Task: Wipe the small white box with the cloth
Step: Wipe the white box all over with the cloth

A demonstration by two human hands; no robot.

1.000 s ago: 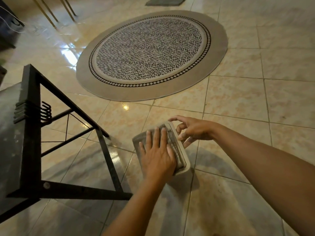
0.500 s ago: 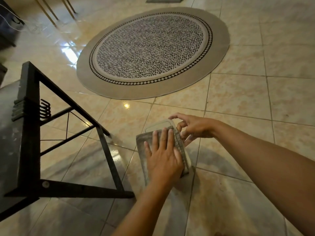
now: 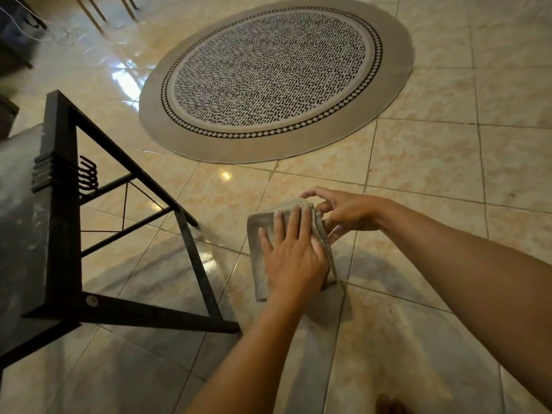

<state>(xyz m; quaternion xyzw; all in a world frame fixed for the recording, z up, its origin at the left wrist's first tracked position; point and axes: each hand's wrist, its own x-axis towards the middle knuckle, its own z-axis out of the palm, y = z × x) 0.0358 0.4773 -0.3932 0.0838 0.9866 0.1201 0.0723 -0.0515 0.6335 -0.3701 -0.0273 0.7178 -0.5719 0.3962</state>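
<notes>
The small white box (image 3: 291, 202) is held in the air over the tiled floor. Only its rounded far edge shows, because the grey cloth (image 3: 259, 252) covers nearly all of it. My left hand (image 3: 294, 258) lies flat on the cloth with its fingers spread, pressing it onto the box's top. My right hand (image 3: 349, 213) grips the box at its far right corner, thumb and fingers around the edge. The cloth's near end hangs down past the box.
A black metal table frame (image 3: 62, 204) with a grey top stands close on the left, one leg reaching near the cloth. A round patterned rug (image 3: 239, 150) lies beyond on the glossy tiles. Thin chair legs (image 3: 89, 7) and dark furniture sit at the far left.
My left hand has slid the cloth across the box toward its far end, so much less white rim shows. The right hand keeps its grip on the far corner.
</notes>
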